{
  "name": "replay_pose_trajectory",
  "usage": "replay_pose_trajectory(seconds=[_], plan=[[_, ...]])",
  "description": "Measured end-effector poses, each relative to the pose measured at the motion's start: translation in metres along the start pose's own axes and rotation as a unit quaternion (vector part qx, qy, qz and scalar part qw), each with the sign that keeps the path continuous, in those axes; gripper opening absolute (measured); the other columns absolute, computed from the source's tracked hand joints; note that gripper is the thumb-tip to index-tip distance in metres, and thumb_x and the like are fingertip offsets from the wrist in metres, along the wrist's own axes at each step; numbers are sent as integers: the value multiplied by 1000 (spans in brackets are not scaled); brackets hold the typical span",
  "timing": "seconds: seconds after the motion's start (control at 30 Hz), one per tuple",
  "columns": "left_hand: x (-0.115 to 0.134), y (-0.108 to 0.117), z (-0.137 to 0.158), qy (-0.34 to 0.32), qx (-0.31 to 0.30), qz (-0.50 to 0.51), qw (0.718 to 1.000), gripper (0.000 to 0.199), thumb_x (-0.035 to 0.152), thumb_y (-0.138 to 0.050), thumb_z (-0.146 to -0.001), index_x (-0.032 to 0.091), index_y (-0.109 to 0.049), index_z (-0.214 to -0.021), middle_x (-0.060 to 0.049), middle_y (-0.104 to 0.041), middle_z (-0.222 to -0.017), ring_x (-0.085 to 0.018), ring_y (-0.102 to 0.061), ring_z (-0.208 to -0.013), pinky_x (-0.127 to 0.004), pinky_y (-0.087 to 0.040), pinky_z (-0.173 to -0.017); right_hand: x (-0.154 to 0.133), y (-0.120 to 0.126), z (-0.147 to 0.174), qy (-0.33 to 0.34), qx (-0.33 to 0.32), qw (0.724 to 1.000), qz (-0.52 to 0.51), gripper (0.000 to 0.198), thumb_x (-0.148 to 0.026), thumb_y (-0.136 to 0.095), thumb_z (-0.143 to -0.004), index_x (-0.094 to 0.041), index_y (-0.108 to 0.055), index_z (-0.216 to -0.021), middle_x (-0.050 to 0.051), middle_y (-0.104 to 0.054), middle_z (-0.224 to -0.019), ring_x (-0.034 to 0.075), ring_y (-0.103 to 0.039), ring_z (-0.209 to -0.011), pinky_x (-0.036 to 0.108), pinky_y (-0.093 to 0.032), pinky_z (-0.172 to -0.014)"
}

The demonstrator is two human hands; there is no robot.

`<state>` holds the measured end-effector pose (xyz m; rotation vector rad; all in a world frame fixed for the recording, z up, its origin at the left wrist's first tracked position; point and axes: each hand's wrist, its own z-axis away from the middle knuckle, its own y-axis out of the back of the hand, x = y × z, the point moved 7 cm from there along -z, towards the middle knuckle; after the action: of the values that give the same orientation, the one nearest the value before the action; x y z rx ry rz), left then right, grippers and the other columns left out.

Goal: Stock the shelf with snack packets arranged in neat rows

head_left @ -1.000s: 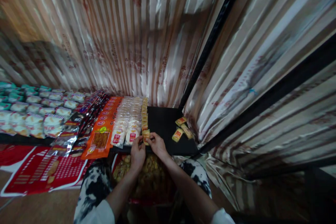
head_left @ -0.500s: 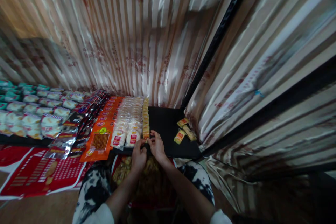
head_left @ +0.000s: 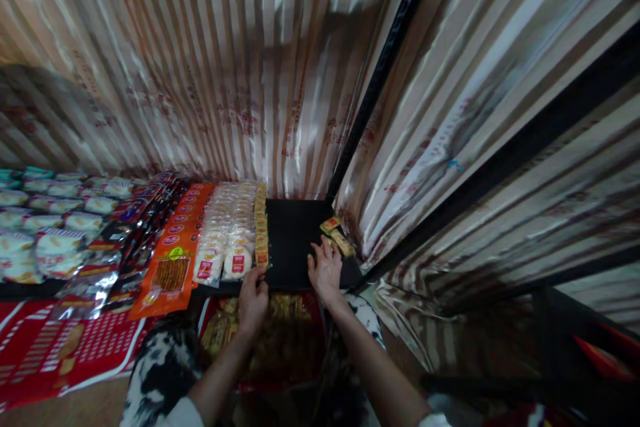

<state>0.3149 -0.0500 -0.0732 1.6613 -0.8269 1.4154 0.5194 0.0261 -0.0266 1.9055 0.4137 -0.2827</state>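
A narrow row of small yellow snack packets (head_left: 261, 230) runs front to back on the black shelf (head_left: 290, 233). My left hand (head_left: 253, 300) is at the row's front end, its index fingertip by the front packet. Those fingers are bent, with the thumb a little apart, and I see nothing held between them. To the right, my right hand (head_left: 326, 271) reaches flat over the shelf with fingers stretched out. Its fingertips are at the loose yellow packets (head_left: 343, 243). One packet there is mostly hidden by the hand.
White round cracker packs (head_left: 237, 260), an orange pretzel-stick bag (head_left: 170, 273), dark shiny packs (head_left: 100, 267) and white-green packs (head_left: 60, 250) line the shelf leftward. Below sits a red bin (head_left: 320, 337) of yellow packets. A black post (head_left: 373, 90) and striped sheeting (head_left: 280, 113) stand behind.
My right hand has left the front of the yellow row and moved right to the loose packets. The left hand stays by the row. The view has turned slightly right.
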Motion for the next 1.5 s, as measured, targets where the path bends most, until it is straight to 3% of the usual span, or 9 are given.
replay_pose_trajectory(seconds=[0.2,0.43,0.6,0.67,0.77,0.9,1.0,1.27,1.5], plan=[[-1,-32,23,26,-49,-29,998,24,8,-50,-66,20,-66,-80,-6,-65,-91,-19,-60,-91,-37,-46,-91,12,9,9,54,-122,990,43,33,-18,-45,-85,-20,-63,-112,9,-56,-121,23,-47,-107,33,-36,-92],[-25,-69,46,226,-107,93,964,33,7,-52,-73,16,-55,-104,-5,-61,-92,-11,-61,-67,-26,-52,-64,-29,11,35,85,-219,971,33,33,-16,-38,-88,-21,-64,-108,9,-60,-109,18,-57,-90,25,-42,-77],[-10,-78,47,284,-76,195,936,29,7,-51,-79,15,-49,-107,3,-51,-70,-9,-60,-61,-25,-53,-61,-35,22,22,126,-191,971,62,32,-20,-41,-88,-21,-63,-111,8,-63,-107,22,-51,-100,30,-39,-85],[-3,-80,45,281,-70,205,935,28,4,-51,-78,14,-50,-105,4,-49,-68,-9,-60,-62,-24,-54,-61,-34,24,14,155,-186,969,54,35,-21,-43,-87,-21,-60,-117,8,-60,-117,22,-47,-108,31,-37,-91],[1,-81,39,262,-50,193,944,26,0,-52,-76,13,-53,-99,3,-51,-67,-9,-60,-64,-24,-53,-64,-28,14,7,184,-251,950,24,36,-22,-46,-86,-20,-59,-120,8,-59,-119,21,-49,-108,31,-35,-93],[3,-80,23,225,-28,159,961,25,1,-59,-71,14,-59,-93,-2,-60,-77,-10,-62,-71,-24,-53,-71,-11,5,-4,136,-292,947,4,39,-26,-55,-81,-18,-59,-119,10,-62,-107,21,-53,-102,28,-36,-89],[11,-81,8,189,-28,139,972,27,2,-62,-67,15,-61,-91,-5,-64,-90,-13,-64,-81,-26,-51,-79,1,0,-10,88,-298,950,-39,26,-24,-57,-78,-19,-66,-102,8,-63,-96,18,-57,-92,25,-39,-81],[54,-98,-42,121,-31,88,988,29,4,-59,-67,17,-63,-92,-7,-65,-100,-18,-61,-99,-29,-42,-93,20,-37,-38,-49,-251,925,-280,17,-22,-59,-75,-19,-56,-91,-1,-64,-75,11,-57,-64,20,-42,-61],[72,-115,-94,108,-37,-3,993,22,14,-53,-77,15,-63,-97,-13,-63,-113,-22,-55,-111,-31,-36,-98,9,-65,-110,-70,-171,950,-251,23,-31,-55,-80,-21,-61,-100,1,-66,-78,15,-62,-74,24,-44,-67]])
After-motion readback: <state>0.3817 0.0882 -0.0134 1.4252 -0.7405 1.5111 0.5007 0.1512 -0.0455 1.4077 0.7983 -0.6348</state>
